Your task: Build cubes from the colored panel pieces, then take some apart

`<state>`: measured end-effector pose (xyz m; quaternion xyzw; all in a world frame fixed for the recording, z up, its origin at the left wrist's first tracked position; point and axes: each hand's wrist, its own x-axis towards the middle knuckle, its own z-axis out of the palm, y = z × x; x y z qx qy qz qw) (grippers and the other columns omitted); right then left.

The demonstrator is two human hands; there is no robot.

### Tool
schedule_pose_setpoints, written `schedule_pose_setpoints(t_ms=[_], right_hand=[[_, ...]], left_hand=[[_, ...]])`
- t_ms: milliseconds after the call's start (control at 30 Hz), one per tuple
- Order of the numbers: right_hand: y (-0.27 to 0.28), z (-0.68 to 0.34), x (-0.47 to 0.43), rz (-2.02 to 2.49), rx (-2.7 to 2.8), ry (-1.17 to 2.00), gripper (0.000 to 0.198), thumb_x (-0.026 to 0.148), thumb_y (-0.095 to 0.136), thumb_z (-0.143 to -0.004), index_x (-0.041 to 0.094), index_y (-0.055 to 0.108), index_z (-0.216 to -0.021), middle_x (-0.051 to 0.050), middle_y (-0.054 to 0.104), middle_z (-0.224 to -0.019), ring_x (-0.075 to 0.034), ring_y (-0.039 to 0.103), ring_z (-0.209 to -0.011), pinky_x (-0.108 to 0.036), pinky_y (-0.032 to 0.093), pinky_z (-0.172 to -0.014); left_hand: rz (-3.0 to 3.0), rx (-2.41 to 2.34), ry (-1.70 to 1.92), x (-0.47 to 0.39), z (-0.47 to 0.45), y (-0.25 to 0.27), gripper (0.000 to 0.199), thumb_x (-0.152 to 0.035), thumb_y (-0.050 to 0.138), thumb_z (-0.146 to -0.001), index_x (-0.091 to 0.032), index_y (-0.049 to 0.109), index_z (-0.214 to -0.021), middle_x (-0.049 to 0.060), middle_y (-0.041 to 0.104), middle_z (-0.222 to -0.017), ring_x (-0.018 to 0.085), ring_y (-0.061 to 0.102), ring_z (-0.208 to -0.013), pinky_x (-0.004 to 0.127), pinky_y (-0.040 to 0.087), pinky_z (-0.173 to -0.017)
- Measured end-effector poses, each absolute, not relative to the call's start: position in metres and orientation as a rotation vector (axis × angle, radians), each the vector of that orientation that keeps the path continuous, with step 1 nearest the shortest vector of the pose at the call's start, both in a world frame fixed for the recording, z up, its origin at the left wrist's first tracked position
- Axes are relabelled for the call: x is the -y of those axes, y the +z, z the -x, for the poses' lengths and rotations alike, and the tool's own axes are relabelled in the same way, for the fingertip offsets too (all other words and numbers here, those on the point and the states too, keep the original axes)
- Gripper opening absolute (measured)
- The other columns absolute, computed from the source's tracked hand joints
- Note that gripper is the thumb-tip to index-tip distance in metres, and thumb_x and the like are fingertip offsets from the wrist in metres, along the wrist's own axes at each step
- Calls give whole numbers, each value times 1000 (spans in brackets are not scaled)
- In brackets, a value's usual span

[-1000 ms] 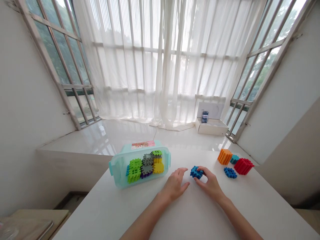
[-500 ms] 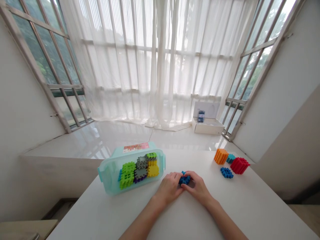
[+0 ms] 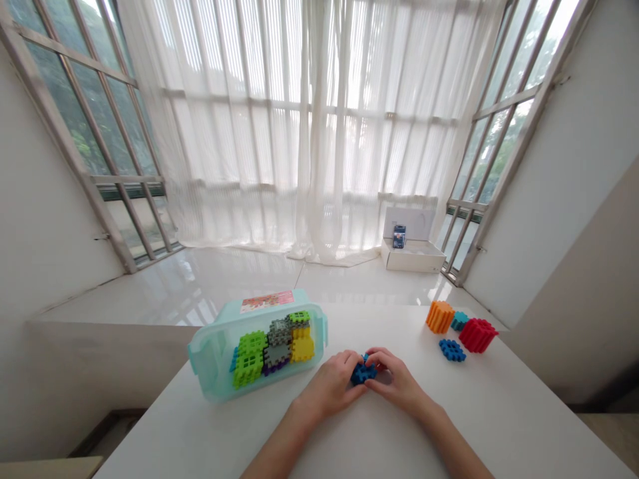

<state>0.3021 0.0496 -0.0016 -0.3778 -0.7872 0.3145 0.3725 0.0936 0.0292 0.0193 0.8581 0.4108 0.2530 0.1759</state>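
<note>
Between my two hands, low over the white table, are dark blue interlocking building blocks [image 3: 363, 374] with notched edges. My left hand [image 3: 335, 380] grips them from the left, fingers curled over the side. From the right, my right hand [image 3: 393, 380] pinches them with thumb and fingertips. Fingers cover part of the blocks, so how many pieces are joined I cannot tell. To the right lies a loose blue block [image 3: 452, 350], flat on the table near a red stack of blocks [image 3: 478, 334], an orange stack [image 3: 440, 317] and a teal block [image 3: 459, 321].
A pale teal plastic bin [image 3: 212, 382] on the left holds green, grey, yellow and purple blocks. Its labelled lid [image 3: 232, 305] is behind it. On the sill beyond the white table [image 3: 414, 439], an open white box [image 3: 413, 260] has a phone [image 3: 399, 237] propped in it.
The view has tipped slightly, so most things sit a little lower. Both hands stay on the blue blocks, which have turned slightly between the fingers.
</note>
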Motion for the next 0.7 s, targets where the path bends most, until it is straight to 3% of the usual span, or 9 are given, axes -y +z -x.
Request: schedule_pose_setpoints(t_ms=[400,600,700], right_hand=[[10,-308,-44,976,2038,883,19,20,69,-76,21,66,-95,-9,63,-121,-23,64,-101,-33,52,-81],[11,-310,-46,967,2033,796,16,23,73,-75,23,68,-90,-8,65,-114,-25,62,-104,-40,49,-92],[9,-310,-47,966,2028,786,17,25,73,-75,23,68,-91,-7,65,-114,-24,63,-101,-39,50,-90]], left_hand=[[-2367,-1081,738,-30,-88,23,30,-18,64,-80,-23,57,-109,4,62,-107,20,59,-99,30,47,-87],[-2353,-1054,757,-27,-87,30,33,-26,67,-81,-26,57,-113,4,63,-110,21,59,-102,31,48,-88],[-2362,-1073,759,-28,-88,29,30,-27,64,-84,-25,58,-113,4,64,-109,22,60,-101,32,48,-88]])
